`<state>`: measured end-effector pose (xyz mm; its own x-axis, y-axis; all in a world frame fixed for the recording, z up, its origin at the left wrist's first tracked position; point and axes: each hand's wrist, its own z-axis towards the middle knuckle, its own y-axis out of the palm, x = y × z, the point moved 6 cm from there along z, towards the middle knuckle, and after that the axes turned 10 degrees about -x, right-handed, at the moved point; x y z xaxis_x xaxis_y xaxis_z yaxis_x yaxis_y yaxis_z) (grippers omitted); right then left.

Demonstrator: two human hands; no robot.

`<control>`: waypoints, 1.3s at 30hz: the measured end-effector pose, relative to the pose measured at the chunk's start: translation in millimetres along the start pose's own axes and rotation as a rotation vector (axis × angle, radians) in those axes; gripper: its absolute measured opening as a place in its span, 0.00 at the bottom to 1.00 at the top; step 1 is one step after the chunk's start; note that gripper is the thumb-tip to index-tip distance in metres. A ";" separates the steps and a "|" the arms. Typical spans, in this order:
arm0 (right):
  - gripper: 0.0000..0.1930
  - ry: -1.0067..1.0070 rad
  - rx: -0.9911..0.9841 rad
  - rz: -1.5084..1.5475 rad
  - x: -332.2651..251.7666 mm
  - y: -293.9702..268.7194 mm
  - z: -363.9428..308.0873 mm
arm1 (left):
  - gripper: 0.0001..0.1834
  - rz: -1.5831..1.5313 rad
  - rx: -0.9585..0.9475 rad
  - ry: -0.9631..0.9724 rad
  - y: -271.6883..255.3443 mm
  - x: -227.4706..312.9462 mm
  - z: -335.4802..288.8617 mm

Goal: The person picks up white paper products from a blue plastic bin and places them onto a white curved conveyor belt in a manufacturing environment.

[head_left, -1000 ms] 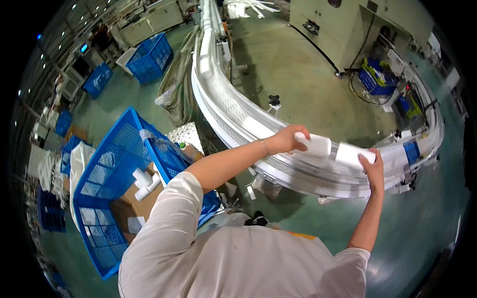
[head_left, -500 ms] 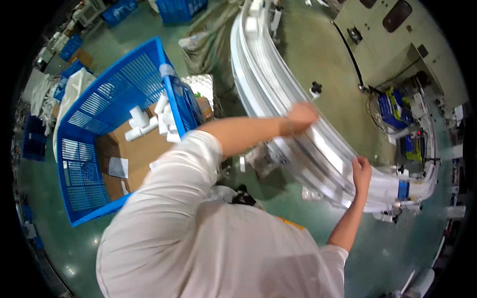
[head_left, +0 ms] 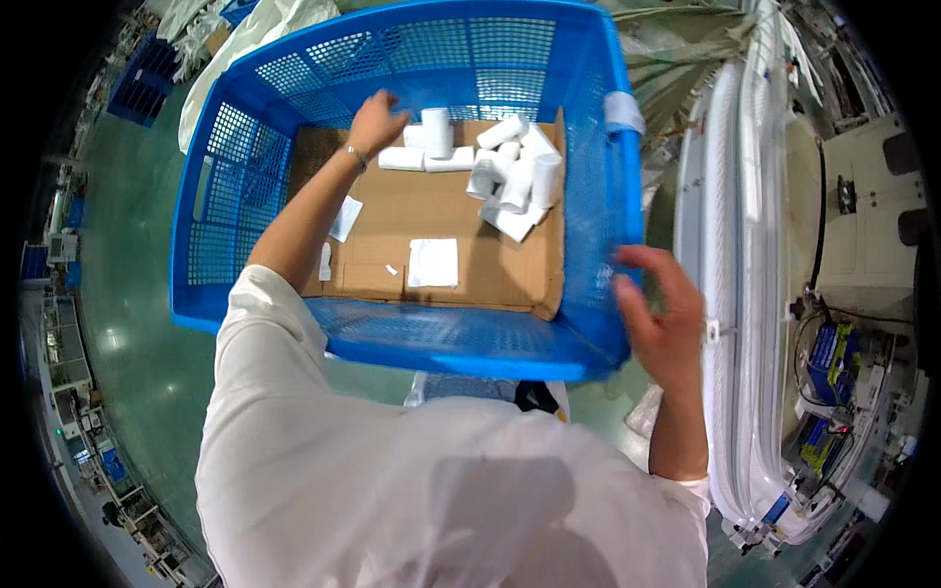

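My left hand (head_left: pixel 380 124) reaches over the inside of a large blue plastic crate (head_left: pixel 343 338), just left of a small group of white cylindrical rolls (head_left: pixel 437 133). Its fingers look slightly apart, and nothing shows in them. My right hand (head_left: pixel 663 318) hangs by the crate's front right corner, thumb and fingers spread, holding nothing. Brown cardboard (head_left: pixel 382 211) lines the crate's bottom. A heap of more white rolls (head_left: pixel 515 176) lies against its right side. Flat white sheets, one of them a square sheet (head_left: pixel 433 263), lie on the cardboard.
A curved white conveyor (head_left: pixel 723 294) runs along the right, beyond my right hand. Past it stands a pale machine cabinet (head_left: pixel 863 196). Grey-green cloth (head_left: pixel 676 49) hangs behind the crate's right corner. Green floor (head_left: pixel 137 294) shows at left.
My view and body have turned left from the conveyor to the crate. Both hands have left the conveyor; the left is now over the crate, the right beside its corner.
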<state>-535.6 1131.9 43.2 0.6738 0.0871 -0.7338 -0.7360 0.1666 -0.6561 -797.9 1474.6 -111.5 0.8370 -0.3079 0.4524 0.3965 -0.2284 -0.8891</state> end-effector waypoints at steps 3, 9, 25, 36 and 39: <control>0.12 -0.062 -0.110 -0.151 0.1 54.0 45.3 | 0.30 0.136 -0.215 -0.143 56.2 -79.5 2.1; 0.13 0.076 -0.165 -0.437 33.4 80.5 65.9 | 0.36 -0.155 -0.252 -0.336 156.5 -151.5 65.6; 0.08 0.360 -0.226 -0.425 55.4 97.6 77.4 | 0.41 -0.262 -0.140 -0.387 238.3 -103.3 103.3; 0.07 0.427 -0.220 -0.397 60.8 95.4 72.5 | 0.36 0.380 -0.603 0.060 244.8 -188.0 92.2; 0.07 0.420 -0.226 -0.398 59.9 97.0 74.4 | 0.36 0.342 -0.819 -0.065 244.9 -193.6 82.0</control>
<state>-561.8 1226.3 -51.3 0.8502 -0.3402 -0.4017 -0.4601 -0.1093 -0.8811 -831.9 1554.0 -422.5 0.8897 -0.4330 0.1445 -0.2522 -0.7301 -0.6351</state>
